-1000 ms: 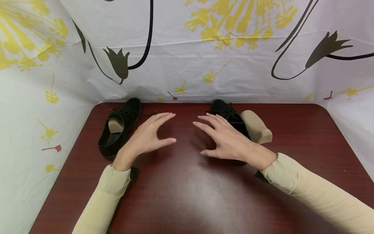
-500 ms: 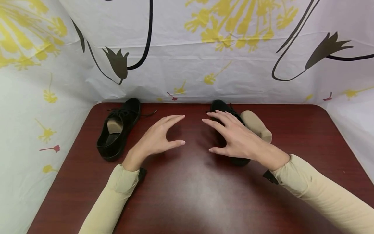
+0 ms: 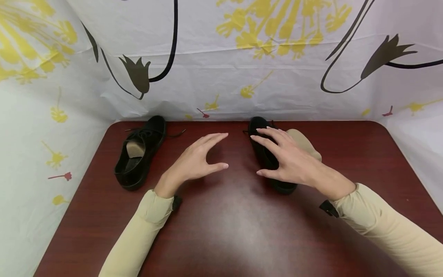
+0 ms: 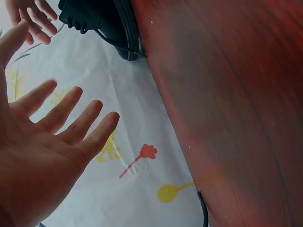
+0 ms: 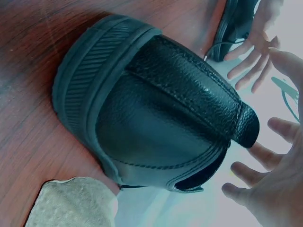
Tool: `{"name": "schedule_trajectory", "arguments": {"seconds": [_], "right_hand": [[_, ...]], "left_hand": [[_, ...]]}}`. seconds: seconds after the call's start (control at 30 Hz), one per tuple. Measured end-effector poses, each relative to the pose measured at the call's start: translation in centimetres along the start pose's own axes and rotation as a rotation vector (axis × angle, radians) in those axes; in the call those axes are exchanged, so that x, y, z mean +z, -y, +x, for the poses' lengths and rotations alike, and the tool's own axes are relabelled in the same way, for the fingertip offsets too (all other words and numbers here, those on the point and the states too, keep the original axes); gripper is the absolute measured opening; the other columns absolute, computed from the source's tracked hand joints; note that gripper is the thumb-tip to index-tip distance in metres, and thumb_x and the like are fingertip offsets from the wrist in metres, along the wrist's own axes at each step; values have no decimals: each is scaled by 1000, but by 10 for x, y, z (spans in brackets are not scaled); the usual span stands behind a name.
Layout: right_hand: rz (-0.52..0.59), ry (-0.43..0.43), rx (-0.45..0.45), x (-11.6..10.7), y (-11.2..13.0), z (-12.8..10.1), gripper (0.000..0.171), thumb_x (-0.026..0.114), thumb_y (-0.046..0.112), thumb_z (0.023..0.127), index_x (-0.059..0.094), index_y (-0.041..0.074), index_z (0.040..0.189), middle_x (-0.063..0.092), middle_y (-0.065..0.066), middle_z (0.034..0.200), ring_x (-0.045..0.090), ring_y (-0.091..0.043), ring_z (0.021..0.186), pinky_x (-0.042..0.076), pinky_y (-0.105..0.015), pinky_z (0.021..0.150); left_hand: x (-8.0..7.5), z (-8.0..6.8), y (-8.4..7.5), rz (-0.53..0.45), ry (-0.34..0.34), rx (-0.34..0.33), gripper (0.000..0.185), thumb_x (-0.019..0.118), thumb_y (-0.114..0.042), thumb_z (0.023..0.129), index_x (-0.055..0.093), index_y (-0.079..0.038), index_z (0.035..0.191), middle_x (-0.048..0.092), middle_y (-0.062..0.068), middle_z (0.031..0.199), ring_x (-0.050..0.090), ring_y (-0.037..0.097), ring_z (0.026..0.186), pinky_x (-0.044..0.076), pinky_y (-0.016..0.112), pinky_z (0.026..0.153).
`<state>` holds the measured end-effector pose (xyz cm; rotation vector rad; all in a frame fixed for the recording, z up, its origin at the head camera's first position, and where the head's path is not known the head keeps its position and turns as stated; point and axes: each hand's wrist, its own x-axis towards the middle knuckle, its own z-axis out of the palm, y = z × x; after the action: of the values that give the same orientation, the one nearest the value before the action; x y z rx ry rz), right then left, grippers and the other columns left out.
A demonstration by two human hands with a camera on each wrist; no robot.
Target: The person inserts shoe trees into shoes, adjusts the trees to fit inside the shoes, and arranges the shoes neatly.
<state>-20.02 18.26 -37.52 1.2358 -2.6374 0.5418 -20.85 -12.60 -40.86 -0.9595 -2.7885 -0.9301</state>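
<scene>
Hovering over the right shoe (image 3: pixel 273 169), the right hand (image 3: pixel 294 163) spreads its fingers, gripping nothing. Left of that shoe, the left hand (image 3: pixel 194 163) hangs spread and empty.

The table (image 3: pixel 228 231) at the bottom of the frame has a dark red wood-grain surface, smooth with a dull sheen. The right shoe (image 5: pixel 156 118) is black grained leather with a ribbed rubber sole. The left shoe (image 3: pixel 138 154) looks matt black. The beige insert (image 5: pixel 75 203) is woven cloth. The backdrop (image 3: pixel 221 57) is creased printed sheeting.
</scene>
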Motion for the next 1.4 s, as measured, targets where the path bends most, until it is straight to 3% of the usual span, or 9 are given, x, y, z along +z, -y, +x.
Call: {"name": "schedule_trajectory", "arguments": {"seconds": [0.33,0.5,0.77,1.27,1.4], "right_hand": [[-100,-79,-32,-7,-9,-7,91,85,42,71,47,9,147,45,-18,147,39,-41,137,34,-55,104],[-60,-65,8,-11,-13,-13,91,86,38,72,45,10,148,42,-18,149,39,-40,136,33,-59,105],[-35,-38,100,-17,-18,-21,91,86,39,74,43,15,150,39,-15,151,39,-39,135,34,-59,104],[8,-59,174,-27,-30,-40,91,88,34,74,43,17,151,40,-11,151,41,-38,132,34,-58,100],[8,-83,159,-27,-37,-47,93,89,31,72,43,16,151,41,-12,150,42,-39,131,35,-57,99]], "left_hand": [[7,9,-5,-20,15,4,84,73,-56,85,33,-35,155,38,-8,154,36,12,141,37,42,110],[9,13,-7,-23,33,0,87,73,-56,85,29,-37,156,39,-7,154,35,13,141,37,43,110],[11,19,-11,-19,27,19,83,75,-52,84,36,-29,155,41,-7,152,36,11,140,36,39,111],[16,28,-15,-45,47,35,82,75,-51,85,35,-32,155,38,-8,154,35,11,141,37,40,110],[16,28,-16,-56,36,42,82,75,-50,85,36,-32,154,38,-8,154,36,11,140,38,40,109]]}}
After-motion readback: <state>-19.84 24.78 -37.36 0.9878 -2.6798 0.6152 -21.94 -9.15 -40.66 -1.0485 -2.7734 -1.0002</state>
